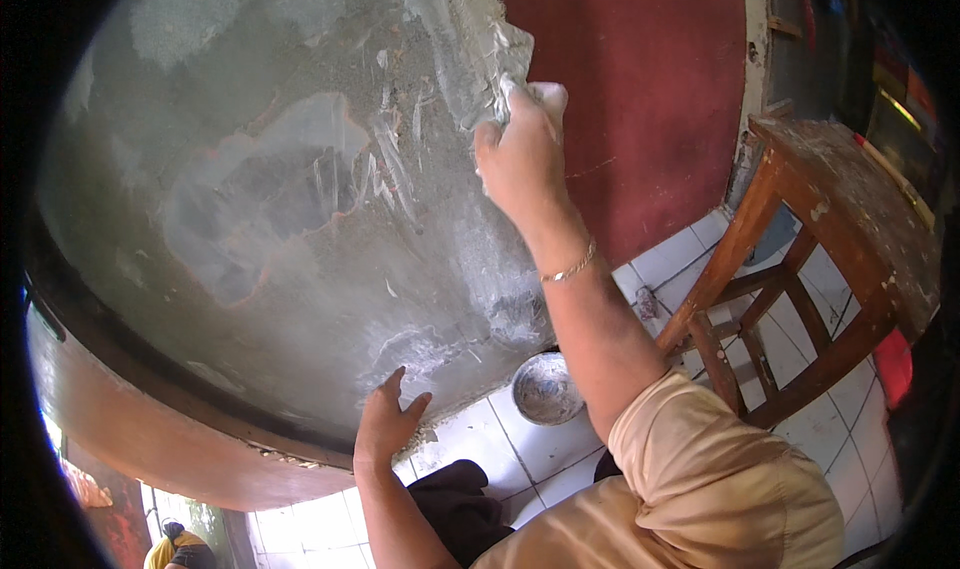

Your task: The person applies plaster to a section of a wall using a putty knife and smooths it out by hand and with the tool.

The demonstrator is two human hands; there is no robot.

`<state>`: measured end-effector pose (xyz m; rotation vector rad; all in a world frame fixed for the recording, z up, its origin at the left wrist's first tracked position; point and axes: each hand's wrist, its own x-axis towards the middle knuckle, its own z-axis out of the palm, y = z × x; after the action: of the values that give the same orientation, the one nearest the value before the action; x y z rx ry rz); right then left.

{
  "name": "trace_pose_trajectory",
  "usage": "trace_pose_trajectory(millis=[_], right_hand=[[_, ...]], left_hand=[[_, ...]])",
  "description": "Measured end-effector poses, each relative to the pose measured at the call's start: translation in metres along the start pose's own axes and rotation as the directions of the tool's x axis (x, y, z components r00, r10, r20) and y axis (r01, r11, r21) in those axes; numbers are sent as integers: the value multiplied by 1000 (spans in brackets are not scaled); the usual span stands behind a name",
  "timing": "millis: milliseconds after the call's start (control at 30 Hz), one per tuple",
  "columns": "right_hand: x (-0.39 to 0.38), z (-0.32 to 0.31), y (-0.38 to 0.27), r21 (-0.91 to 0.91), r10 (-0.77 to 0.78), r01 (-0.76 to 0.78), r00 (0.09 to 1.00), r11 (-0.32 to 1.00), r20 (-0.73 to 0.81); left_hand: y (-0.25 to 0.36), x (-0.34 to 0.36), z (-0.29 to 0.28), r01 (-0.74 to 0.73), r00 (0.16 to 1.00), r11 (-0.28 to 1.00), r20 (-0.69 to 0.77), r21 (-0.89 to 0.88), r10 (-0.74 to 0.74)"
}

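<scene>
My right hand (522, 149) is raised at the upper edge of the grey plastered wall (130, 149), where it meets a dark red panel (640, 79). Its fingers grip a paste-smeared tool (510, 54), apparently a flat spreader, against that edge; a pale lump shows beside the knuckles. Lower down, my left hand (388, 419) has its fingers apart, the index fingertip at a whitish patch on the wall, holding nothing. Between my arms, a round bowl (545, 389) with greyish paste sits on the floor at the wall's foot.
A worn wooden stool (790, 169) stands at the right on white tiles (500, 439), with a red object (890, 364) behind it. A dark curved rim (180, 394) bounds the wall at left. A yellow and black shape (175, 549) shows at lower left.
</scene>
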<state>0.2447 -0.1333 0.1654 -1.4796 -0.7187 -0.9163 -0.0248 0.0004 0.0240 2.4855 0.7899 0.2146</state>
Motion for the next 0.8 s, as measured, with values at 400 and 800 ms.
trace_pose_trajectory(millis=[400, 800], right_hand=[[-93, -47, 34, 343, 284, -430, 872, 835, 399], [-134, 10, -10, 460, 458, -608, 793, 647, 403]], left_hand=[[2, 0, 3, 13, 1000, 1000, 18, -15, -12], [1, 3, 8, -51, 998, 998, -40, 26, 52]])
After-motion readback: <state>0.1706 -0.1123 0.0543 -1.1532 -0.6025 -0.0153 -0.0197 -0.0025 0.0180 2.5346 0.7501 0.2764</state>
